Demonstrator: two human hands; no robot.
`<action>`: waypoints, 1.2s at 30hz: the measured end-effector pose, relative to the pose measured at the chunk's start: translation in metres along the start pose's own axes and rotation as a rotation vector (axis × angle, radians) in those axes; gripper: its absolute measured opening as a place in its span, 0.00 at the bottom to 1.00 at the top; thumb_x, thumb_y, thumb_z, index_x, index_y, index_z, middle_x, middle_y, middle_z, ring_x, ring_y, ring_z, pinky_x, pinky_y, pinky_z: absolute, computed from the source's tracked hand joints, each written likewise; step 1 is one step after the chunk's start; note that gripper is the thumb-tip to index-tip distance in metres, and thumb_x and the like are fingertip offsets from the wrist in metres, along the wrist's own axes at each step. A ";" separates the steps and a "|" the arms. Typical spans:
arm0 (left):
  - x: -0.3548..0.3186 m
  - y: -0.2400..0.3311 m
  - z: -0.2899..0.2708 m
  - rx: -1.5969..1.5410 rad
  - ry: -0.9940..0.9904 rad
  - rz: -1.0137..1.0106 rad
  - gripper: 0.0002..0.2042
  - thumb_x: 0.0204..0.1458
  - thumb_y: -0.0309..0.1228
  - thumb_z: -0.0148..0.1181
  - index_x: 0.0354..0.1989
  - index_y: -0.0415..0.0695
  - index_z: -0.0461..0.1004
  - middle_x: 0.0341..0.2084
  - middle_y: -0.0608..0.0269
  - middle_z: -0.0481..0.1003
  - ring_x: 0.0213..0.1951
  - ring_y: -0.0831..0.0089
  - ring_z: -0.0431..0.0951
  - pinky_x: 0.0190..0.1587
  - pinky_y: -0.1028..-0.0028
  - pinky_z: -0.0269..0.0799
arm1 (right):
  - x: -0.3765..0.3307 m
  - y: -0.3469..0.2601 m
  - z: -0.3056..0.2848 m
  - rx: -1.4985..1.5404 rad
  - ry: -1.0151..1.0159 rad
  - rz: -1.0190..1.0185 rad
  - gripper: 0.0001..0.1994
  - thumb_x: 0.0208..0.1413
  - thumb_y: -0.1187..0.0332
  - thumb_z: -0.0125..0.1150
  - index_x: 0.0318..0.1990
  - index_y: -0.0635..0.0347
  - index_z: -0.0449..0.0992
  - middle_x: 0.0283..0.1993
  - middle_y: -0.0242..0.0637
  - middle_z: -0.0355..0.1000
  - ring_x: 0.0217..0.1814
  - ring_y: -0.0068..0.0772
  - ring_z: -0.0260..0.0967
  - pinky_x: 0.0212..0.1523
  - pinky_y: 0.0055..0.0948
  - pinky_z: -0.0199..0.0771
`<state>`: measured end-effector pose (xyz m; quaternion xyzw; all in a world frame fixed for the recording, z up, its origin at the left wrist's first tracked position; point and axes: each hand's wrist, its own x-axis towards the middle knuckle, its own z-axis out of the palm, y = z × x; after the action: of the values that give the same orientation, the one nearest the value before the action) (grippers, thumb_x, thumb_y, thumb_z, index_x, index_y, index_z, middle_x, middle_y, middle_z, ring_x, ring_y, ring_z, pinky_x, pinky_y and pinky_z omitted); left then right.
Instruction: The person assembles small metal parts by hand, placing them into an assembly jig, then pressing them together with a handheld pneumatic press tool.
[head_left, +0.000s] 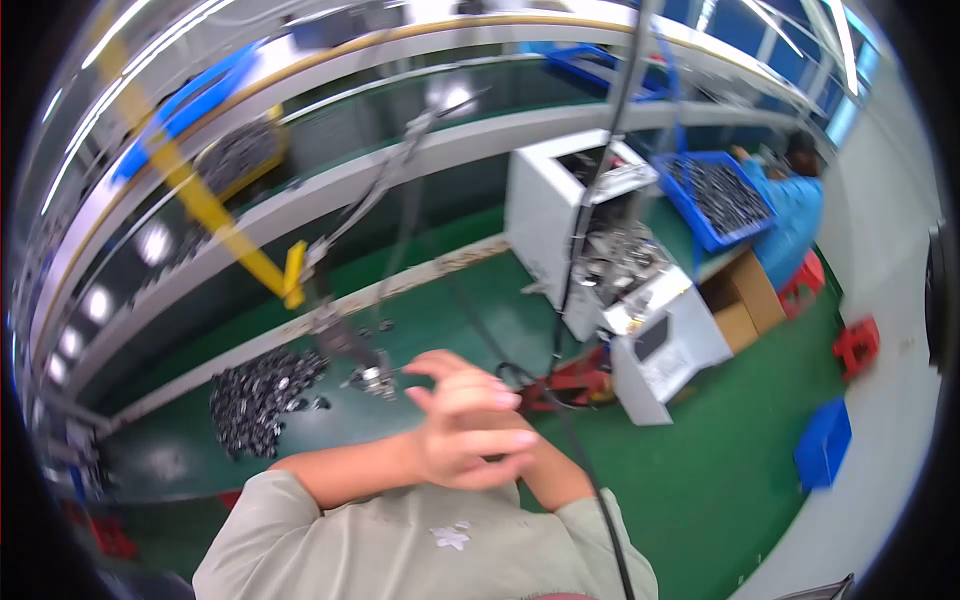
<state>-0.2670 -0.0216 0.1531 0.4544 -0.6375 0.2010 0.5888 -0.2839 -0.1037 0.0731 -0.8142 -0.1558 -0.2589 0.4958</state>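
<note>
My left hand (470,430) is held in front of my chest, blurred, fingers stretched out to the right with nothing seen in them. My right hand (540,468) lies behind it and is almost wholly hidden; only the wrist and forearm show. Just left of my fingertips hangs a metal tool head (370,377) on an arm and cable from above. It is close to my left hand but not touching it. A pile of small dark metal parts (262,395) lies on the green table (440,310) to the left of the tool.
A white machine (600,250) with black cables stands to the right, with a red stand (575,383) at its foot. Behind it are a blue tray of parts (715,195), a cardboard box (745,300) and a person in blue (797,210). Red stools (856,346) and a blue bin (824,441) stand on the floor.
</note>
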 end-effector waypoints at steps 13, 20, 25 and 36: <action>-0.208 0.054 -0.206 0.317 0.055 -0.428 0.17 0.36 0.25 0.68 0.39 0.45 0.76 0.40 0.59 0.70 0.41 0.61 0.72 0.43 0.63 0.68 | 0.077 0.021 0.109 0.700 0.044 0.055 0.29 0.46 0.80 0.59 0.58 0.64 0.59 0.53 0.44 0.69 0.57 0.37 0.66 0.58 0.39 0.65; -0.226 0.008 -0.243 0.345 0.195 -0.774 0.14 0.47 0.22 0.59 0.45 0.42 0.74 0.42 0.55 0.71 0.45 0.59 0.72 0.49 0.65 0.67 | 0.105 -0.019 0.147 0.574 0.190 0.272 0.18 0.45 0.84 0.63 0.41 0.57 0.64 0.27 0.34 0.69 0.29 0.28 0.69 0.33 0.29 0.74; -0.231 -0.028 -0.253 0.436 -0.009 -0.846 0.19 0.48 0.25 0.59 0.52 0.42 0.71 0.49 0.55 0.69 0.54 0.56 0.68 0.59 0.60 0.59 | 0.129 -0.027 0.118 0.739 0.119 -0.012 0.14 0.54 0.66 0.58 0.40 0.57 0.58 0.23 0.41 0.65 0.24 0.37 0.66 0.25 0.39 0.71; -0.222 -0.049 -0.252 0.886 -0.547 -0.972 0.30 0.44 0.35 0.65 0.59 0.45 0.66 0.65 0.59 0.57 0.68 0.62 0.52 0.67 0.52 0.46 | 0.163 0.006 0.072 0.974 -0.042 -0.088 0.16 0.56 0.55 0.54 0.39 0.57 0.62 0.26 0.38 0.65 0.26 0.32 0.61 0.27 0.33 0.64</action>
<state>-0.1069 0.2293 -0.0110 0.9180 -0.3460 0.0347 0.1906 -0.1287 -0.0431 0.1353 -0.4852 -0.3030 -0.1601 0.8045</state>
